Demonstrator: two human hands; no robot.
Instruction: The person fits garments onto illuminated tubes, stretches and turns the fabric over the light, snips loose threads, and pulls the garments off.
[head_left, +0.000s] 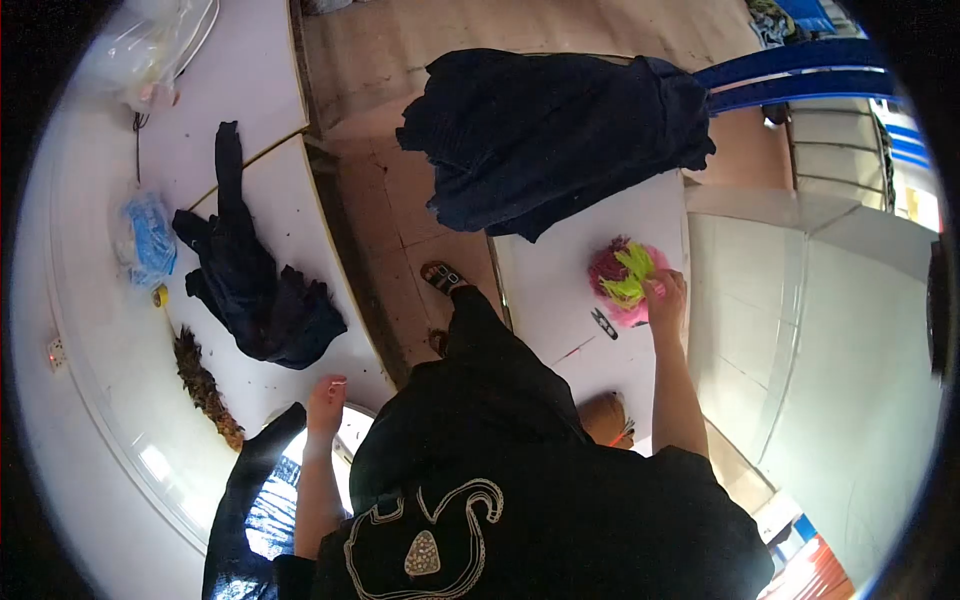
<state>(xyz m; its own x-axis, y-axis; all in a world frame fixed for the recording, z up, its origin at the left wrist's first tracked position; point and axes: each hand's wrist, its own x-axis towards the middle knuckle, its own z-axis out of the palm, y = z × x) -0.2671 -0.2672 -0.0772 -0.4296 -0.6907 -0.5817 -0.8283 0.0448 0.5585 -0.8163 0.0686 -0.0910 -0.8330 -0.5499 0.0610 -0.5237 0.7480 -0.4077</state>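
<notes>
My right hand reaches over the right-hand table, its fingertips pinched at the edge of a lime-green tuft. That tuft lies on a fluffy bundle, maroon on one side and pink underneath; I cannot tell whether it is yarn or feathers. Near this hand lie small black thread snips and a thin red stick-like item. Over the left table's near end, my left hand has its fingers curled together, and what they hold, if anything, is too small to name. A crumpled dark garment lies just beyond it.
A dark cloth drapes over the right table's far end, beside a blue chair. A brown furry strip, yellow tape roll and blue packet lie at left. Tiled floor separates the tables.
</notes>
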